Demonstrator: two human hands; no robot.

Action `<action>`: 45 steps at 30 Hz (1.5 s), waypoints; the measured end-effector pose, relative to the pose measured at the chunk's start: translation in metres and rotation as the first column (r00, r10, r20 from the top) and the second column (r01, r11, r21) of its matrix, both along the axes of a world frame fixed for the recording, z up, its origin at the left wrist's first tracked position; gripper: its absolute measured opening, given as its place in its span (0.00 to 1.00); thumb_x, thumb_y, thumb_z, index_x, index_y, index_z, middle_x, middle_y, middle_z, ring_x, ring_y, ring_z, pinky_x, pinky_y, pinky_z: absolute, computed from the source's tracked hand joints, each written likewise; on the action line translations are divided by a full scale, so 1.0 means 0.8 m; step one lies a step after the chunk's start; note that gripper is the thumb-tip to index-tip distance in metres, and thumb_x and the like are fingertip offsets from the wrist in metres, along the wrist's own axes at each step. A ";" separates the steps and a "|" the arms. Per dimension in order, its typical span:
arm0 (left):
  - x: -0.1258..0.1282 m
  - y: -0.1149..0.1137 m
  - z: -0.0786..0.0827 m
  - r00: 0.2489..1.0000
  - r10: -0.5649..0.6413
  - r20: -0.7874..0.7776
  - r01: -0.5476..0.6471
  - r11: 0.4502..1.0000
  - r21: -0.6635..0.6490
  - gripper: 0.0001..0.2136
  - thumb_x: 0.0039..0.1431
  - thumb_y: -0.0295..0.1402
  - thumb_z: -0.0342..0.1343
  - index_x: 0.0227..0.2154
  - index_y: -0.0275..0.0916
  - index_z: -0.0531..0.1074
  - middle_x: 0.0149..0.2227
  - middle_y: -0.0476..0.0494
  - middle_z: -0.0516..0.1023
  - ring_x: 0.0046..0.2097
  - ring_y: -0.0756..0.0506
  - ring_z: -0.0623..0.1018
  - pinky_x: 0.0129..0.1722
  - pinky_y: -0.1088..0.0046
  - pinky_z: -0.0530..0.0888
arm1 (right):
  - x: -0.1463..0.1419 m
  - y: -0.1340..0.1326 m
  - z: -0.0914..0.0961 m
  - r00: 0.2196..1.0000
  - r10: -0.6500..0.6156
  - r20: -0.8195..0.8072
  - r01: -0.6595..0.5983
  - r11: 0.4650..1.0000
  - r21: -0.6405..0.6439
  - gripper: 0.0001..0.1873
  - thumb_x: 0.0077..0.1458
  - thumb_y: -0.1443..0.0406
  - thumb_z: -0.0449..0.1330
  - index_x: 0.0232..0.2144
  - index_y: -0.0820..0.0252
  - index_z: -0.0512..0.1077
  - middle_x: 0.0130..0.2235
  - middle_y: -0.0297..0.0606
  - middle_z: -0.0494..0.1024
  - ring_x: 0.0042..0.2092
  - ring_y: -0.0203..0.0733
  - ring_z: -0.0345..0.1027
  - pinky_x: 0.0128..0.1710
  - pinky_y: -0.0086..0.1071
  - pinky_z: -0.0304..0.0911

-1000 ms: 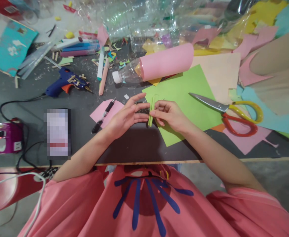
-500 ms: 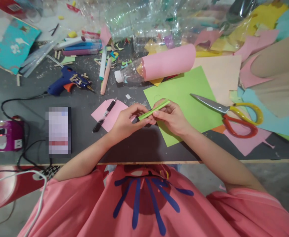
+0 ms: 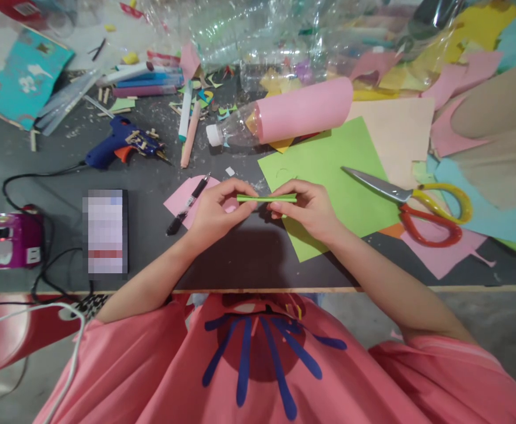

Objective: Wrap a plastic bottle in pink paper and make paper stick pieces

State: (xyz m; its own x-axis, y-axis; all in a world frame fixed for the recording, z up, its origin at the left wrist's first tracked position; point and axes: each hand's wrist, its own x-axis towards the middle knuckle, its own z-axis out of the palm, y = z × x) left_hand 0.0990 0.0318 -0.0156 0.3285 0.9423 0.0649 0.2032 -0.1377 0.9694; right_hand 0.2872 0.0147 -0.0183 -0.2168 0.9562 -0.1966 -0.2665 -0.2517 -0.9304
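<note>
A narrow folded strip of green paper (image 3: 264, 199) runs level between my two hands, above the dark table. My left hand (image 3: 222, 209) pinches its left end between thumb and fingers. The right end is gripped the same way by my right hand (image 3: 306, 206). Beneath my right hand lies a larger green paper sheet (image 3: 341, 176). Partly under my left hand is a pink paper piece (image 3: 180, 197) with a black pen (image 3: 189, 203) on it.
Scissors (image 3: 399, 191) with yellow and red handles rest on the sheet's right side. Behind lies a plastic bottle (image 3: 304, 110) wrapped in pink paper. To the left are a blue glue gun (image 3: 112, 141) and a phone (image 3: 105, 232). Paper scraps and markers (image 3: 147, 82) lie farther back.
The green strip has turned from a slant to level, its left end rising. My hands have moved slightly apart along it, with the left hand higher.
</note>
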 end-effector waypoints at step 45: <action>0.001 -0.001 -0.005 0.994 -0.019 0.111 0.029 0.995 -0.096 0.16 0.49 0.44 0.66 0.33 0.37 0.74 0.34 0.45 0.79 0.36 0.49 0.79 0.37 0.75 0.75 | 0.007 -0.004 0.001 0.931 -0.043 0.363 -0.064 0.959 0.276 0.05 0.50 0.61 0.65 0.30 0.55 0.80 0.33 0.35 0.83 0.34 0.38 0.75 0.34 0.32 0.71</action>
